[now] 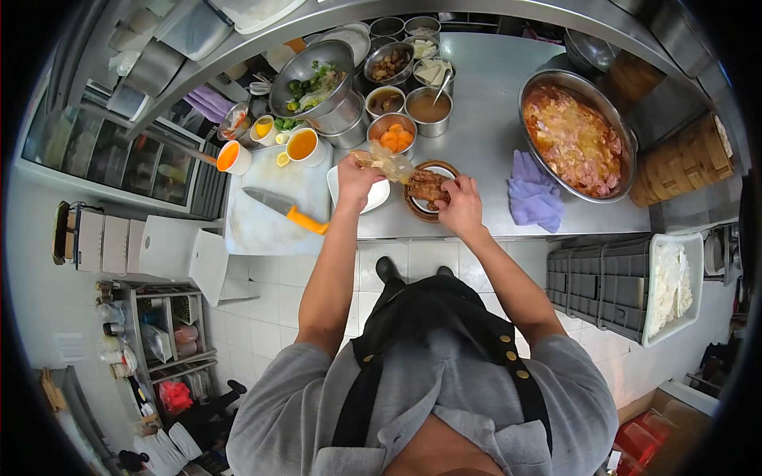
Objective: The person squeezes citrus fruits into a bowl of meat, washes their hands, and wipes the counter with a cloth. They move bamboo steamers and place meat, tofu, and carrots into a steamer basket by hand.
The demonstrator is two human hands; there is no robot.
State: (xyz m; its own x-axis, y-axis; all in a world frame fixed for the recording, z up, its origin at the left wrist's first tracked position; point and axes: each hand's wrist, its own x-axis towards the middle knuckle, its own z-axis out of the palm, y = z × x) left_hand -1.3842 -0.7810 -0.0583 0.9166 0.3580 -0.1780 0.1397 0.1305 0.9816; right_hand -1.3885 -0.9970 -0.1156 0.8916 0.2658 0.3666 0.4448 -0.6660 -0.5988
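My left hand point(357, 181) is closed on a crumpled clear plastic bag point(390, 165), held above a white plate point(379, 196). A piece of browned meat point(426, 187) lies over a round brown-rimmed dish point(416, 209) with a white inside. My right hand point(462, 205) pinches the meat at its right edge, thumb and fingers close together. Just behind the dish stands a metal pot of orange slices point(394, 140). Left of the plate, a knife with a yellow handle point(305, 220) rests on a white cutting board point(258, 232).
A large metal bowl of raw meat point(573, 139) stands at the right, with a purple cloth point(533, 190) beside it and bamboo steamers point(684, 163) beyond. Several metal pots line the back; a metal bowl of greens point(313, 83) and cups of orange liquid point(302, 145) are at the left.
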